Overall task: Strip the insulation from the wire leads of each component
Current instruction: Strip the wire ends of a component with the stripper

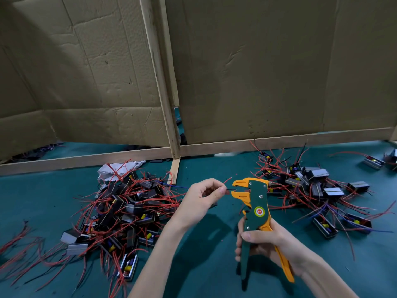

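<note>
The left hand pinched a thin black wire lead, its end in the parted jaws of an orange-green wire stripper. The right hand gripped the stripper's handles above the green surface, between heaps of red-wired components.

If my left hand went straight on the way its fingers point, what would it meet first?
Probably the orange head of the wire stripper; the left hand pinches a wire aimed into it. Depth is unclear.
</note>
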The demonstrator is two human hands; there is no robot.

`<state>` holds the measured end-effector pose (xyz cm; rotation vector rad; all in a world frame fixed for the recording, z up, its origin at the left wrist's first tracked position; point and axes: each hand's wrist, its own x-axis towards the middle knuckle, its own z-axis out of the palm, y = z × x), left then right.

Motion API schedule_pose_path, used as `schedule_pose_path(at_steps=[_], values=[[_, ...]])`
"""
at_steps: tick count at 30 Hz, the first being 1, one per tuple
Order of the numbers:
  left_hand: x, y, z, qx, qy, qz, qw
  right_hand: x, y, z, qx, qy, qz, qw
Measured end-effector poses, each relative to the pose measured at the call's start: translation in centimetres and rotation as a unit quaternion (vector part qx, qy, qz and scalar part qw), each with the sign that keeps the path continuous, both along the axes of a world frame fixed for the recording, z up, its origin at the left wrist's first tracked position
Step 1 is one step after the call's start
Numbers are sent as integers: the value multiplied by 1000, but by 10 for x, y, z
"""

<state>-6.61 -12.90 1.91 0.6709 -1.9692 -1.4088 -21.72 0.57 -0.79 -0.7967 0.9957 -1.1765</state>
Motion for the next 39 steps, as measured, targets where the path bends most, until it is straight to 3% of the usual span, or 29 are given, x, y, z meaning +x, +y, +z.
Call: schedule_pose_path(at_steps=[16, 25, 28, 30, 33, 39], values=[[8, -2, 5, 22, -40, -51, 998, 8, 1, -3, 22, 5, 7, 1000], [17, -8, 5, 33, -51, -68, 996, 39, 5, -5, 92, 37, -83, 992], [13, -7, -1, 42, -63, -42, 996, 49, 2, -12, 92, 52, -146, 984], [6, -5, -5, 32, -72, -21, 997, 51, 0, -13, 77, 3, -169, 983], [-1, -6, -6, -59, -98, 53, 992, 47, -5, -9, 46, -103, -157, 981], [-27, -3, 20, -178, -29, 205, 962, 32, -12, -14, 54, -141, -171, 974]])
